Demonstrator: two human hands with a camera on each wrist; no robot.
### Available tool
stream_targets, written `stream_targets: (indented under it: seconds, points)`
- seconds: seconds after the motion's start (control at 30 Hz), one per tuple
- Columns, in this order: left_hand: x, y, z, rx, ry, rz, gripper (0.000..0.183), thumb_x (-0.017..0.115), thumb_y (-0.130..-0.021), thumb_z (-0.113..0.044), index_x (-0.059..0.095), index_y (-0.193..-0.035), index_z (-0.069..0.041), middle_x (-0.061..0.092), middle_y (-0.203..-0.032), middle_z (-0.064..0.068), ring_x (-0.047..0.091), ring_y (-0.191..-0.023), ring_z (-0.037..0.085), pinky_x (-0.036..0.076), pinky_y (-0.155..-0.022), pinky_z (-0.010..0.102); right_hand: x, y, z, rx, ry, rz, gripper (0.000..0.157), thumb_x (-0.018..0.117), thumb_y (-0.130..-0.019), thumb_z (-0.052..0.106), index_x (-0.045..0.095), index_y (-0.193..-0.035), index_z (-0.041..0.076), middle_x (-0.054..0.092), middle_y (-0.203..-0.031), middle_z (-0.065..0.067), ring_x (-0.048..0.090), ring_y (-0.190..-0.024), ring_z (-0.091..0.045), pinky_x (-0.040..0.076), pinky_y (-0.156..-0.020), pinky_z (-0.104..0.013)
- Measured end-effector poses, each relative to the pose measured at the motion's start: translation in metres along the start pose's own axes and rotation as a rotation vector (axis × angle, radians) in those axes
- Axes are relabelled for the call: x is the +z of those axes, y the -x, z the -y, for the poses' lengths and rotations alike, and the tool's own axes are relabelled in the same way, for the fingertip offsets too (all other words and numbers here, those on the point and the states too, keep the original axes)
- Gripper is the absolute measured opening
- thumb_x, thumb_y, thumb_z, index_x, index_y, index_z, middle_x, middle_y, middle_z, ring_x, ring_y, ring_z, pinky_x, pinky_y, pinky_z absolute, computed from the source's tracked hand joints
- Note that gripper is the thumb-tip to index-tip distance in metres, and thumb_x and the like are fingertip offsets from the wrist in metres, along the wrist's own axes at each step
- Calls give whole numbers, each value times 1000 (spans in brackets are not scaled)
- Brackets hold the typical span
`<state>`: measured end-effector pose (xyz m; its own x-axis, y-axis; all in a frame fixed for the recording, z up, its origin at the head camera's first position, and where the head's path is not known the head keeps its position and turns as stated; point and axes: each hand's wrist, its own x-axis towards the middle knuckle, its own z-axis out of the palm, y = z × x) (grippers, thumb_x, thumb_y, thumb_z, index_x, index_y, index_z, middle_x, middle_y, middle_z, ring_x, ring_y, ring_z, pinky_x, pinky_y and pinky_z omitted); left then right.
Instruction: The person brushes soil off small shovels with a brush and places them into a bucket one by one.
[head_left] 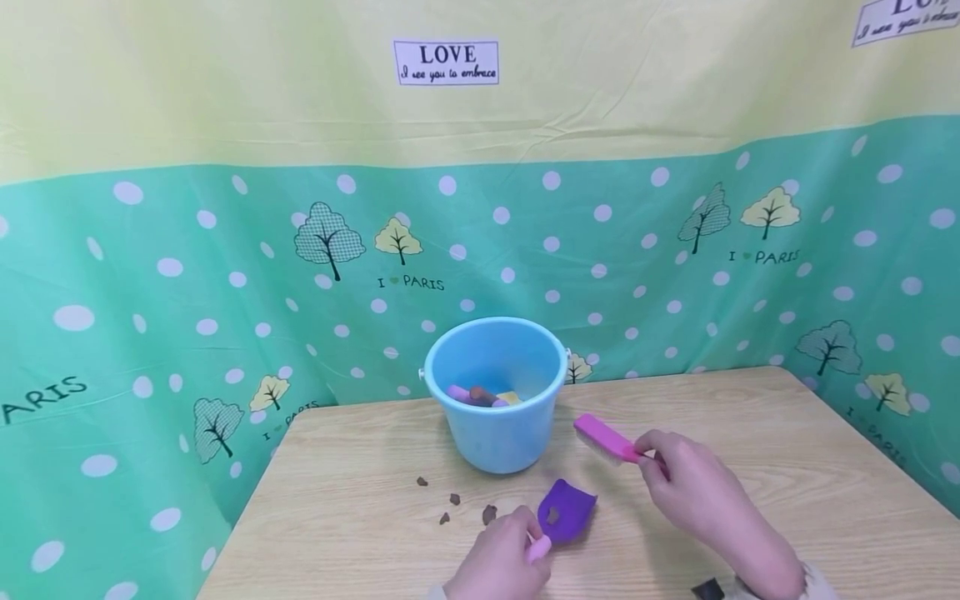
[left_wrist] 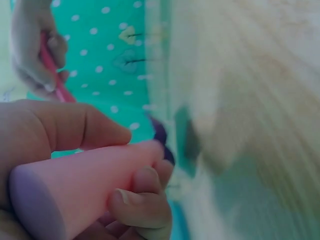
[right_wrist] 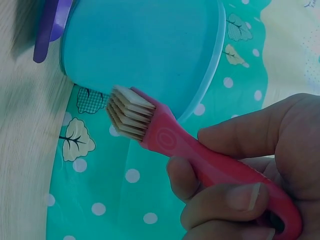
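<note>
My left hand (head_left: 504, 557) grips the pink handle (left_wrist: 85, 185) of a purple toy shovel (head_left: 572, 510), low over the table's front. On the shovel's blade lies a small brown piece (head_left: 553, 516). To the right, my right hand (head_left: 686, 479) holds a pink brush (head_left: 603, 437) by its handle, bristles facing left and down in the head view. Pale bristles (right_wrist: 129, 112) show up close in the right wrist view. Several brown crumbs (head_left: 489, 514) are scattered on the wood left of the shovel. Behind them stands a light blue bucket (head_left: 501, 437), upright, with the brush head just to its right.
Inside the bucket are a brown stick-like piece (head_left: 482, 397), a purple piece (head_left: 459, 393) and something yellow (head_left: 510, 398). The wooden table (head_left: 322, 500) ends at a green dotted curtain (head_left: 247, 333) behind and at both sides. A black object (head_left: 707, 590) is by the right sleeve.
</note>
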<state>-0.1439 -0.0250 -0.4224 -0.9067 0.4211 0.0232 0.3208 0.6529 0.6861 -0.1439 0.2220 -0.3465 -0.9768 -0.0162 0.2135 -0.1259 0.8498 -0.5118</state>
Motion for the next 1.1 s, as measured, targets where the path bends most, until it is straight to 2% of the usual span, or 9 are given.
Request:
stream_targets:
  seconds: [0.27,0.5,0.7,0.97,1.1]
  points:
    - [-13,3,3,21,41,48,24,70,-70,-8,55,-86,-16,51,-72,-9,48,-66,7,42,-59,26,6,5,12,-23,10,15,17,61,-87,8,68,-102,12,47,-67,5,40,-52,-11,35,-46,-26]
    - [-28,5,1,9,70,52,9,66,-83,-15,58,-88,-15,53,-72,-9,48,-65,7,42,-61,25,8,15,24,-56,-2,2,16,63,-87,7,68,-100,16,50,-72,7,39,-51,-8,35,-47,-25]
    - [-36,7,0,18,76,53,9,65,-81,-13,57,-85,-15,53,-71,-9,49,-65,6,42,-60,25,11,18,33,-76,-28,9,18,63,-86,5,69,-97,18,55,-79,8,41,-55,-7,36,-48,-23]
    - [-42,11,2,28,48,44,12,65,-78,-12,57,-86,-16,51,-70,-8,47,-63,7,40,-58,25,16,20,39,-150,-41,35,19,66,-85,5,69,-96,20,55,-78,13,43,-60,-3,37,-52,-21]
    - [-45,12,2,25,69,45,12,65,-78,-10,58,-86,-16,52,-70,-8,48,-63,7,41,-58,25,19,21,39,-164,-38,58,18,67,-85,7,69,-97,21,53,-77,14,44,-62,-3,38,-54,-21]
